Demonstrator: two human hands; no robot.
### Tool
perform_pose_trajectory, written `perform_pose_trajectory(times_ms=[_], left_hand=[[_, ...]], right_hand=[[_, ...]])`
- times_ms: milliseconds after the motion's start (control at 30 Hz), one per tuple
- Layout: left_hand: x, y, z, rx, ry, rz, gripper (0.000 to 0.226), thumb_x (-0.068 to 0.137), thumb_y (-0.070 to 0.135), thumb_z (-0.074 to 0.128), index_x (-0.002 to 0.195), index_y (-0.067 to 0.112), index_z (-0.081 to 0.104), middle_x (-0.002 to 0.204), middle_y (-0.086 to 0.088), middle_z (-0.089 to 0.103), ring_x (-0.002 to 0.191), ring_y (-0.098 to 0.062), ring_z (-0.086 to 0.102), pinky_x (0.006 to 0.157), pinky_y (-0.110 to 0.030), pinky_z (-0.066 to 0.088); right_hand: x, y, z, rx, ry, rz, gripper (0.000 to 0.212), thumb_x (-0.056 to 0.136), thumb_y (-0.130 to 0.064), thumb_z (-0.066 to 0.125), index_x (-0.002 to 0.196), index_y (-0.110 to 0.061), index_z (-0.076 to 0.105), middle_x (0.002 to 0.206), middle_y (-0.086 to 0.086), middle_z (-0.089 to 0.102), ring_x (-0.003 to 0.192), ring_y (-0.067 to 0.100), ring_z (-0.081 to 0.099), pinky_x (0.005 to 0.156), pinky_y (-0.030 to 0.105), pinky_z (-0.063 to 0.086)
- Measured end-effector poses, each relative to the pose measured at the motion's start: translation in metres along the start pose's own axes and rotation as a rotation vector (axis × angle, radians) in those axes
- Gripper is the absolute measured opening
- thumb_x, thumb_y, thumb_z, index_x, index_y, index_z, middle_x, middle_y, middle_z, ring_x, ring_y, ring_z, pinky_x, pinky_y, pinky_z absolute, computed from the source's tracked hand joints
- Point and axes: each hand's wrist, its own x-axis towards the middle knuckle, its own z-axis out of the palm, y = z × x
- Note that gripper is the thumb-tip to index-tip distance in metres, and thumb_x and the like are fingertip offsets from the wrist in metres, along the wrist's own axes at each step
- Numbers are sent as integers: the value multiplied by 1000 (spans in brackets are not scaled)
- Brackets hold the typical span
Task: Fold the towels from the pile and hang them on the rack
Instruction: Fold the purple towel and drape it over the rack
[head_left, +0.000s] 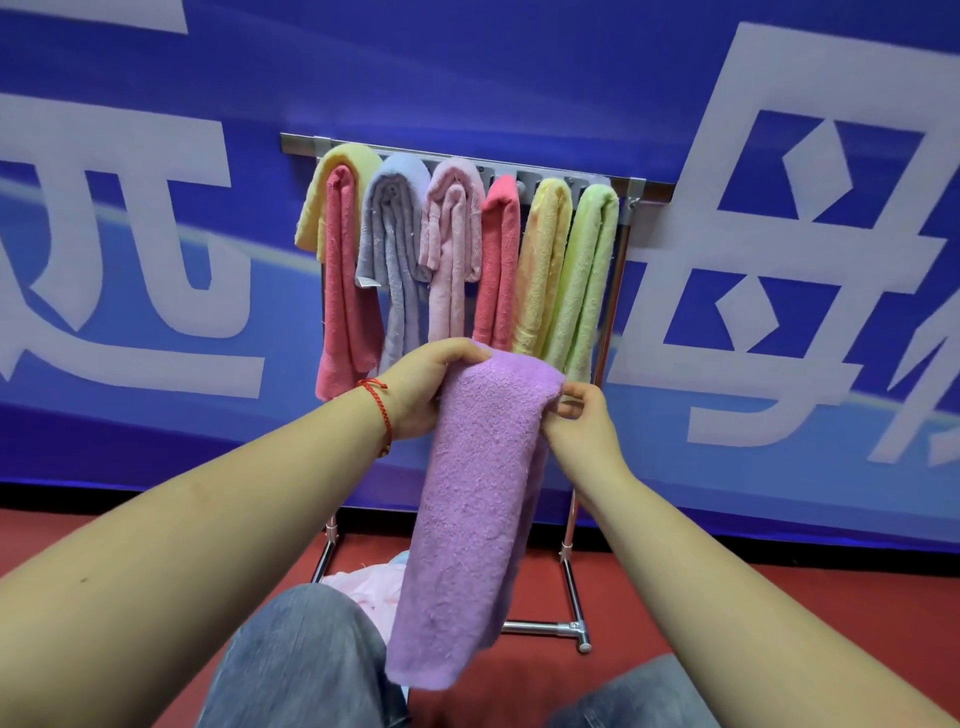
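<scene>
1. Purple towel (478, 499) hangs folded from both hands in front of the rack (631, 189).
2. Left hand (421, 387) grips its top fold, fingertips hidden behind the cloth.
3. Right hand (584, 415) pinches the right edge, fingers curled.
4. Pink pile (358, 584) below the fingers is mostly hidden by towel and knee.

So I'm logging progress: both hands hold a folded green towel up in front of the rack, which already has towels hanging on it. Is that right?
Not quite. The head view shows the towel held by the left hand and right hand is purple, not green. The rest stands: it is folded and held up in front of the rack, which already carries hanging towels.
</scene>
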Motion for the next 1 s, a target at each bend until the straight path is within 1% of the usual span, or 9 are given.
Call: perform_pose_trajectory(times_ms=[100, 200, 300, 400, 467, 600, 700, 867, 1000], left_hand=[[-4, 4, 4, -18, -23, -14, 16, 77, 9, 45, 70, 9, 60, 53, -3, 60, 48, -13, 56, 51, -16, 44], [-3, 3, 3, -29, -27, -55, 16, 60, 13, 48, 71, 8, 59, 56, -4, 59, 51, -16, 55, 55, -19, 43], [1, 1, -1, -56, -20, -91, 20, 59, 13, 49, 71, 7, 62, 58, -6, 62, 52, -17, 57, 57, -20, 45], [5, -6, -2, 24, 29, -150, 26, 59, 18, 55, 81, 9, 65, 65, -4, 65, 59, -16, 58, 60, -21, 44], [8, -12, -1, 123, 93, -185, 24, 59, 22, 60, 80, 12, 64, 66, -1, 62, 59, -13, 54, 56, -20, 41], [16, -19, 4, 107, 94, -154, 10, 80, 19, 57, 87, 15, 63, 61, 5, 68, 51, -6, 60, 47, -12, 43], [22, -13, 8, -31, 16, -120, 22, 90, 11, 42, 89, 12, 64, 67, 3, 71, 56, -6, 65, 52, -13, 48], [26, -2, 6, -64, -55, -121, 21, 83, 16, 51, 97, 9, 65, 79, -1, 73, 68, -9, 68, 61, -17, 54], [30, 2, 6, -22, -40, -84, 18, 90, 15, 48, 94, 8, 65, 77, 1, 73, 68, -7, 68, 64, -16, 54]], right_hand=[[0, -4, -7, -145, -85, -49, 13, 86, 0, 52, 95, -7, 59, 85, 2, 61, 75, 9, 50, 62, 20, 40], [2, -10, -11, -236, -86, -125, 18, 86, -3, 51, 72, -14, 55, 67, -4, 55, 61, 5, 42, 49, 13, 34], [6, -13, -12, -265, -66, -184, 25, 83, -2, 53, 65, -19, 49, 62, -6, 52, 58, 5, 40, 47, 15, 32], [12, -17, -14, -279, 6, -234, 27, 82, 0, 50, 65, -21, 48, 62, -5, 52, 59, 7, 40, 52, 23, 32], [17, -23, -17, -289, 36, -278, 27, 82, 0, 49, 65, -21, 48, 63, -6, 51, 59, 7, 41, 52, 20, 32], [26, -32, -16, -356, 11, -320, 25, 81, -1, 49, 67, -23, 48, 60, -7, 47, 56, 6, 39, 51, 21, 31], [36, -36, -15, -360, -4, -345, 25, 82, -3, 49, 71, -25, 52, 66, -5, 55, 63, 8, 48, 56, 23, 37], [46, -36, -20, -355, -95, -362, 23, 85, -5, 57, 74, -25, 62, 70, -16, 60, 69, -1, 52, 58, 10, 39], [49, -28, -23, -319, -130, -294, 20, 86, -1, 54, 83, -14, 68, 66, -12, 58, 63, -2, 48, 54, 10, 38]])
